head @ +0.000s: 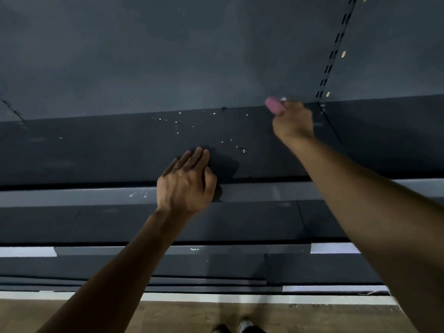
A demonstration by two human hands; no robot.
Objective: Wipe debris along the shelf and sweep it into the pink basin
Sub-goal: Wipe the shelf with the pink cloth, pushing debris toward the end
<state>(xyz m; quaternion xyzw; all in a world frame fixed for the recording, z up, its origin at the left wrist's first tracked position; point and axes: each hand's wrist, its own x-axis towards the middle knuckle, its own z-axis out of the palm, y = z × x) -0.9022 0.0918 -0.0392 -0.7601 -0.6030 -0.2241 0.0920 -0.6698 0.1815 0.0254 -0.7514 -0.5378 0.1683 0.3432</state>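
Hands were both extended over a dark grey shelf (96,150) seen from the head camera. Left hand (186,182) lay near the frame's centre, palm down, fingers (192,157) spread loosely and pointing toward 1 o'clock, holding nothing; its fingertips were over the shelf surface while the heel of the hand overhung the front lip. Whether the palm touched the shelf could not be told. Right hand (293,121) was at 2 o'clock from the left, well apart from it, reached to the back edge of the shelf where it met the rear panel (168,56). It was closed around a pink item (274,105), blurred, protruding from the fist toward 11 o'clock; what the item was could not be determined.

Debris (177,122), small pale specks, lay scattered on the shelf between the two hands, running from the back edge down toward 6 o'clock, with a denser cluster (241,149) just beside the left fingertips at 3 o'clock. A few more specks sat on the front rail (72,195) at 9 o'clock from the left wrist.

Slotted upright (336,44) ran up the rear panel at 1 o'clock. Lower shelves (96,224) stepped down toward 6 o'clock, then wood-toned floor (168,316). Pink basin was not in view.
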